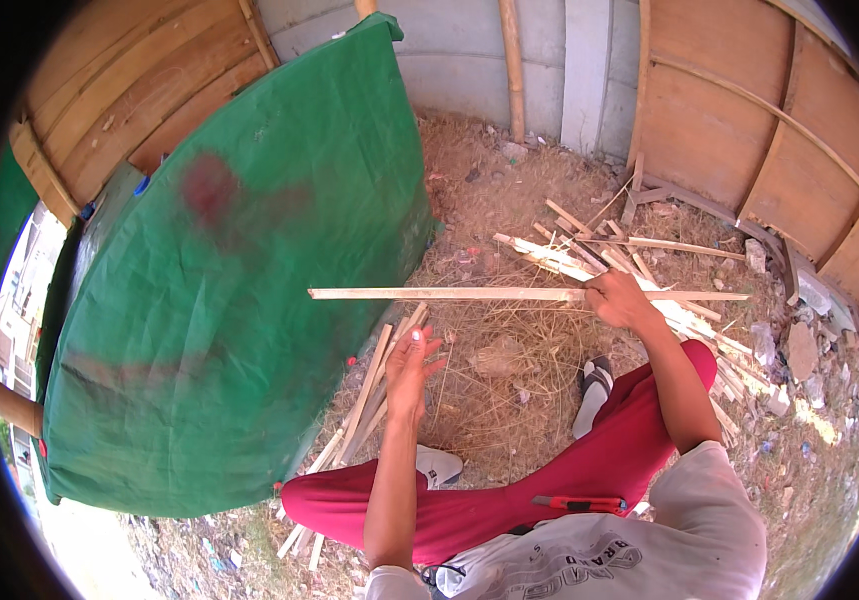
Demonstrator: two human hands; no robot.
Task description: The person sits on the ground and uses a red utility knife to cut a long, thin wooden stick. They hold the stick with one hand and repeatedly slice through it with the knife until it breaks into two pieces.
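Note:
My right hand [617, 298] is closed round a long, thin wooden strip [449, 294], gripping it right of its middle. The strip lies level across the view, its left end in front of the green sheet. Just below the strip, my left hand [410, 362] is raised with its fingers apart and nothing in it. A red box cutter [581, 504] rests on my lap, over the red trousers. Beneath and beyond my right hand is a loose pile of pale wooden strips [684, 318]. More wooden strips [362, 398] lie on the ground beside my left hand.
A large green sheet [249, 250] stands close on the left. Wooden panels [719, 110] and a grey wall [449, 75] enclose the far side. Dry straw and shavings [509, 370] cover the ground between my feet. Stones and rubble [802, 350] lie at the right.

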